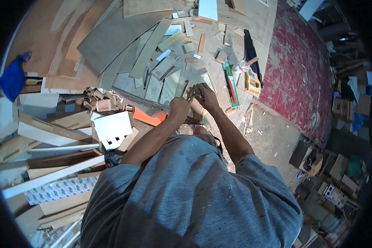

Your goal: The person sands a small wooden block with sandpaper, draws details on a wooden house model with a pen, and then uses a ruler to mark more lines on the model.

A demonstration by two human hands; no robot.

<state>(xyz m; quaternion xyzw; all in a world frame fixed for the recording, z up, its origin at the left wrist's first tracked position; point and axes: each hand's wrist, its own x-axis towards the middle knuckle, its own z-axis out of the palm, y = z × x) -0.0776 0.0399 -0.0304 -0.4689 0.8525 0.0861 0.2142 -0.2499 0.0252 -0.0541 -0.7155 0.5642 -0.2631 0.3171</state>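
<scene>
My left hand (180,108) is closed in a fist at the near edge of the worktable. Beside it, my right hand (206,99) has its fingers bent together over a small wooden piece; what sits inside the grip is hidden. Both hands are close together above pale wood boards (169,87). Right of my right hand lies a long green and red tool (230,84). A yellow-handled hand saw (253,81) and a clear bottle (239,67) with a brown tip are just beyond that.
Wood offcuts and strips (189,28) cover the worktable, with a large dark panel (118,39) at its left. Stacked boards (58,124) and an orange sheet (149,118) lie on the left. Worn red flooring (297,70) is on the right, with clutter (343,177) beyond it.
</scene>
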